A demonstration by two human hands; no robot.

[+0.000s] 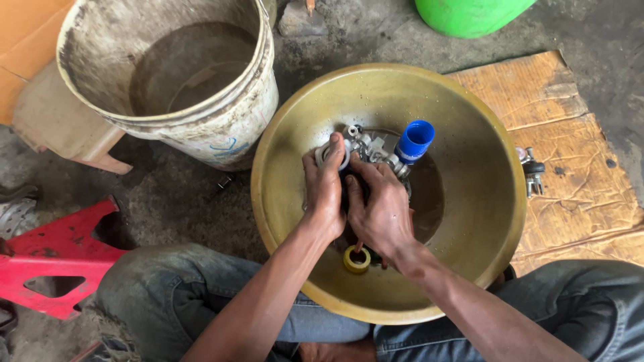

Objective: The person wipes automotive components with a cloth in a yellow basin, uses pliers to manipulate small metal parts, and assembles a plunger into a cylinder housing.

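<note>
A wide brass-coloured basin [469, 221] sits on the ground between my knees. Both my hands are down in its middle, wrapped around a grey metal engine part [370, 147] with small fittings. My left hand [325, 188] grips its left side, fingers over a round ring. My right hand [379, 208] holds it from the near side. A blue plastic cap [414, 141] stands just right of the part. A small yellow ring [356, 259] lies in the basin by my right wrist. Dark liquid pools at the basin's bottom.
A dirty white bucket [221, 127] stands at the upper left, touching the basin. A red metal stand [54, 258] lies at the left. Worn cardboard [570, 167] with a small metal fitting [532, 171] lies at the right. A green container [469, 15] is at the top.
</note>
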